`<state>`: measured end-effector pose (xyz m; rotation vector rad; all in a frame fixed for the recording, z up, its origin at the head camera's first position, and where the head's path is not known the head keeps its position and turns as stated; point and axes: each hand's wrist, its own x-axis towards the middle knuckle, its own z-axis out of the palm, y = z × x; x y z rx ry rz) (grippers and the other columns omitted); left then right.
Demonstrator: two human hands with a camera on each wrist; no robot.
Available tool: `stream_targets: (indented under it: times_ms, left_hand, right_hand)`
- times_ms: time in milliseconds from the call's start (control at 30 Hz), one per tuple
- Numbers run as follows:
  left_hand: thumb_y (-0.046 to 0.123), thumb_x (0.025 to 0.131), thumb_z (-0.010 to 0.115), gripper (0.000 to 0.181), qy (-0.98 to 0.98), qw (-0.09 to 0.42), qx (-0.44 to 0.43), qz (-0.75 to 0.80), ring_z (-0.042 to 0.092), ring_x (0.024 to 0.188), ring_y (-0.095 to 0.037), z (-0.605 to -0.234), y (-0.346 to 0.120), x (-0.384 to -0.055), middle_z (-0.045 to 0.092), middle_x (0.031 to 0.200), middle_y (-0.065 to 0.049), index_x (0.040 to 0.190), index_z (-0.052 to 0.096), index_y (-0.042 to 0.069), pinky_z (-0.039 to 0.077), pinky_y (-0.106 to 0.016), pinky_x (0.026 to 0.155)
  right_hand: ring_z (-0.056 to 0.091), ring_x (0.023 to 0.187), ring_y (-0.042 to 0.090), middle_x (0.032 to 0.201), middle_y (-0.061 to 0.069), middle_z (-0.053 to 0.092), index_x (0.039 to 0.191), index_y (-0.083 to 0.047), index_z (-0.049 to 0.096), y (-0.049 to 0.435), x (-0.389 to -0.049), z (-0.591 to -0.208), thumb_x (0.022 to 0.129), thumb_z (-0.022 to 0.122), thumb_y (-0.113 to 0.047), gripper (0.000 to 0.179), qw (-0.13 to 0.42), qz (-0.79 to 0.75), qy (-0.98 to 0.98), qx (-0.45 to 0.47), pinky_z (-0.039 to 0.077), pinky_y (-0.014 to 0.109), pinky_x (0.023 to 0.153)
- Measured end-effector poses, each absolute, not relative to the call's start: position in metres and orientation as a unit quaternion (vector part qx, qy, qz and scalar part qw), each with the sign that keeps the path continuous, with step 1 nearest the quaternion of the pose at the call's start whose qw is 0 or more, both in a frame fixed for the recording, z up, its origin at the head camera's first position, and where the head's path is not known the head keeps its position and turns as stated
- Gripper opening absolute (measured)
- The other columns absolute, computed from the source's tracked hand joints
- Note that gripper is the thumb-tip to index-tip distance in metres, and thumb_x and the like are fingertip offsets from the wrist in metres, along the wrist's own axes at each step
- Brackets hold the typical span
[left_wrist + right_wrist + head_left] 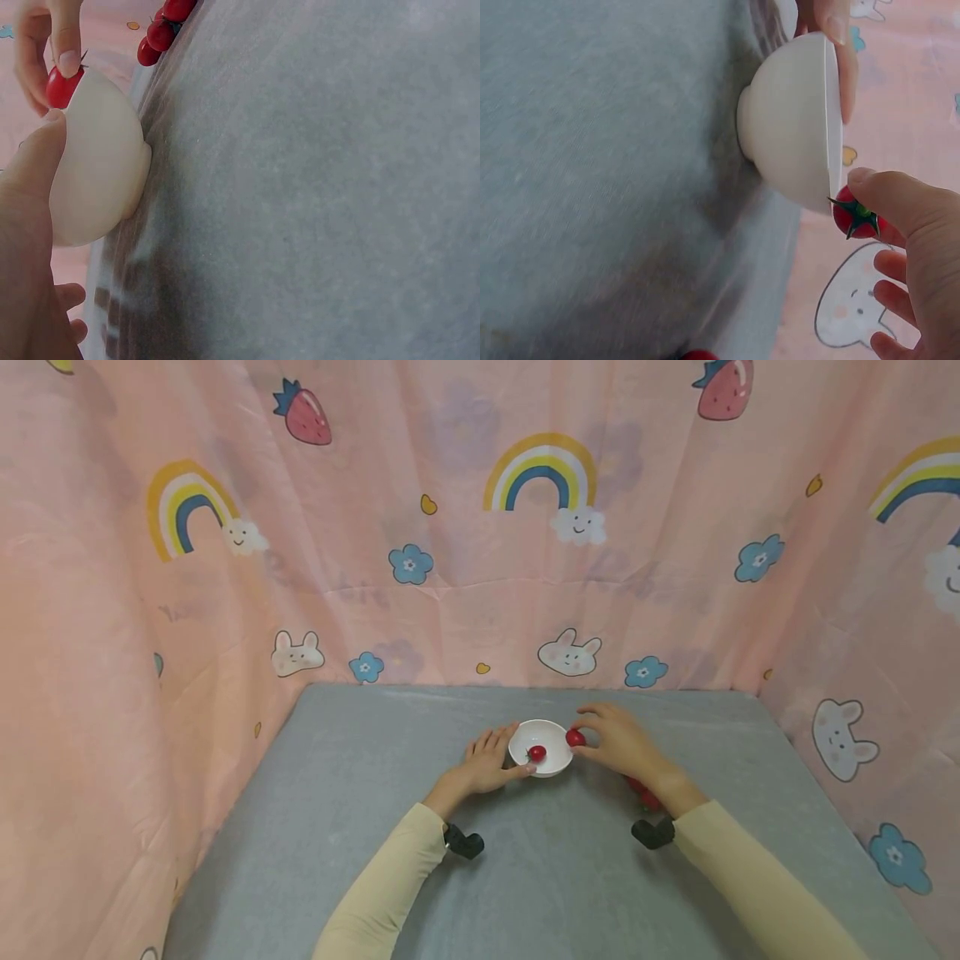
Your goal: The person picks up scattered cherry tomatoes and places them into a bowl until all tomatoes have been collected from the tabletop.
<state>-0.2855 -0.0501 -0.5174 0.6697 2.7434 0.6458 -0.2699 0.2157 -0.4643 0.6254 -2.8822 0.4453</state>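
Hand first, and it's the right hand, just right of centre in the head view, thumb and fingertips pinching a small red tomato. That fruit sits right at the right-hand rim of a white bowl; touching it or barely clear, I can't tell. Look at the right wrist view, lower right: green leaves splay out on its crown. It should be light, smooth and a touch slippery, firm-skinned but liable to split under a hard squeeze, so a soft pinch round its plump middle looks the right hold, leaves free of the fingertips. Over to the left hand, near the middle of the frame: it holds the bowl from the left, thumb on the near rim, fingers spread along the far side. The bowl looks stiff and probably light enough to slide, best steadied by its wall. Inside lies a second tomato. Further out, upper left in the left wrist view, more tomatoes cluster on the grey table, with a pink curtain across the top of the head view.
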Motion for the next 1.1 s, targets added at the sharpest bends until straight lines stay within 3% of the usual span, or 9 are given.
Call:
stream_targets:
  times_ms: [1100]
  left_hand:
    - [0.071, 0.093, 0.044, 0.091, 0.940, 0.123, 0.230, 0.219, 0.014, 0.155, -0.034, -0.519, -0.050, -0.287, 0.018, 0.167, -0.004, 0.161, 0.004, 0.027, 0.016, -0.059, 0.121]
  right_hand:
    - [0.052, 0.128, 0.039, 0.133, 0.017, 0.061, 0.110, -0.009, 0.074, 0.184, -0.287, -0.483, 0.080, 0.082, -0.030, 0.038, 0.078, 0.162, -0.956, 0.231, 0.038, 0.062, 0.108]
